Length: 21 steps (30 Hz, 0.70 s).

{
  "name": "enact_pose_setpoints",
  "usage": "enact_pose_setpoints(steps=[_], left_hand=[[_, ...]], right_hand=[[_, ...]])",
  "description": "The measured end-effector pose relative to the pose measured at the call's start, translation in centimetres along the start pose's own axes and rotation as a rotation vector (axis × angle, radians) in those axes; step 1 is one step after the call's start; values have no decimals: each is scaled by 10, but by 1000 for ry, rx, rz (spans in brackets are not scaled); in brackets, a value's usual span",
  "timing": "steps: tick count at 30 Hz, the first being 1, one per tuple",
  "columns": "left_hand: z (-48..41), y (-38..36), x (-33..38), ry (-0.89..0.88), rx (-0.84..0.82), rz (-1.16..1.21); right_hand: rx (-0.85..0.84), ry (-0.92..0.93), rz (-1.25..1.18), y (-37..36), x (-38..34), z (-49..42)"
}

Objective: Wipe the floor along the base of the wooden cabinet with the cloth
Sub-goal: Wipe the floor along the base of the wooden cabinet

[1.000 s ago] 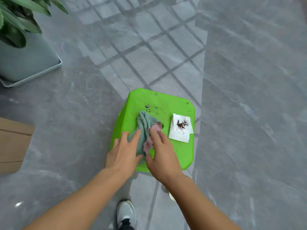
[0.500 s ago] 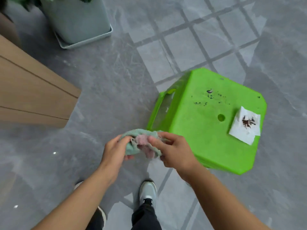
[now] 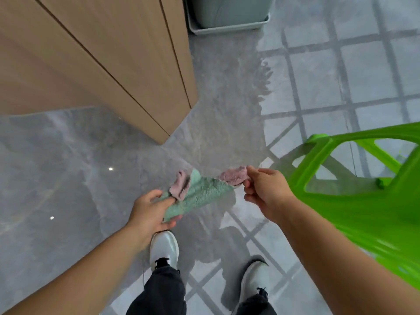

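Note:
A green cloth with a pink underside (image 3: 202, 192) is stretched in the air between both hands, above the grey floor (image 3: 68, 178). My left hand (image 3: 151, 211) grips its lower left end. My right hand (image 3: 264, 190) pinches the pink corner at the upper right. The wooden cabinet (image 3: 102, 53) fills the upper left, and its corner meets the floor just ahead of the cloth.
A bright green plastic stool (image 3: 363, 201) stands close on the right, beside my right forearm. A pale grey-green planter in its tray (image 3: 229, 21) sits at the top, by the cabinet's end. Two white shoes (image 3: 164, 246) stand on the floor below the hands.
The cloth came off the stool top, and both hands have now pulled it apart from a bunched wad into a spread strip. The view swung left, so the cabinet is nearer.

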State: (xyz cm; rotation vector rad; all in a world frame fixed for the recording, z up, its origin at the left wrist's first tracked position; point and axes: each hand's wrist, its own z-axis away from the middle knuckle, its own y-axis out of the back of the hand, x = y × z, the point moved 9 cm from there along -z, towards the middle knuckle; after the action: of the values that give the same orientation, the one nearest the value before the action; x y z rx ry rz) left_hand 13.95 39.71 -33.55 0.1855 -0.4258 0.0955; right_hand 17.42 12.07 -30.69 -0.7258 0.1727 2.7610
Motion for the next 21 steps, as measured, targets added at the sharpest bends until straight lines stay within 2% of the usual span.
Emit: enact_pose_setpoints(steps=[2, 4, 8, 10, 11, 12, 14, 16, 18, 21], left_hand=[[-28, 21, 11, -78, 65, -116], [-62, 35, 22, -135, 109, -104], [-134, 30, 47, -269, 104, 2], [-178, 15, 44, -256, 90, -17], [-200, 12, 38, -257, 108, -119], [-221, 11, 33, -302, 158, -318], [-256, 10, 23, -437, 275, -788], [-282, 14, 15, -569, 380, -1083], [-306, 25, 14, -666, 481, -1245], [-337, 39, 12, -713, 492, -1363]], right_hand=[[37, 1, 142, -27, 5, -34], [92, 64, 284, -50, 2, -72], [167, 269, 254, -86, -39, -146], [166, 343, 362, -101, -49, -184], [171, 408, 518, -108, -49, -204], [171, 497, 718, -118, -46, -223], [144, 718, 1101, -146, -31, -249], [83, 895, 1368, -180, -9, -279], [73, 961, 1542, -209, 9, -314], [132, 968, 1503, -242, 24, -347]])
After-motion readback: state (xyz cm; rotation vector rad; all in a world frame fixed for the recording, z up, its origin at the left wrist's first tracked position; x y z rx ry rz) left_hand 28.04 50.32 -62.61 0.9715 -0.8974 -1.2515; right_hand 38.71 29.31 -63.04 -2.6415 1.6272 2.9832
